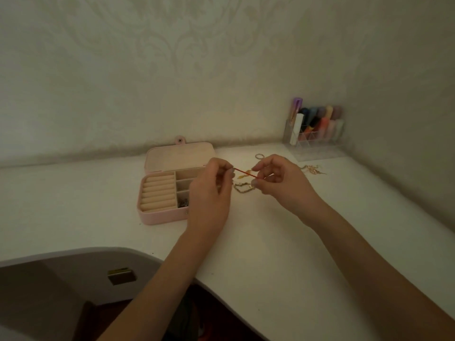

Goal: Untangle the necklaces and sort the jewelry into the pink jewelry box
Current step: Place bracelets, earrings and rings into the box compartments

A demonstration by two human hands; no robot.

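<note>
Both hands are raised just above the white counter [283,242], near its back edge, and stretched taut between them is a thin red cord [244,172]. The left hand [211,193] pinches one end between thumb and forefinger, the other fingers curled in loosely; the right hand [278,179] pinches the other end the same way, its remaining fingers bent. Small gold pieces hang from the cord, and under it a tangled gold chain [242,188] lies on the counter, between the two hands. The pink jewelry box [162,216] sits open just left of the left hand, which covers part of its right side; its lid leans back towards the wall, ring rolls fill the left half, and something small and dark lies in the nearest right-hand compartment. Behind the right hand a ring [259,156] rests on the counter, and to its right a loose heap of gold jewelry [314,169]. A clear organizer [315,132] holding coloured tubes stands in the far right corner.
</note>
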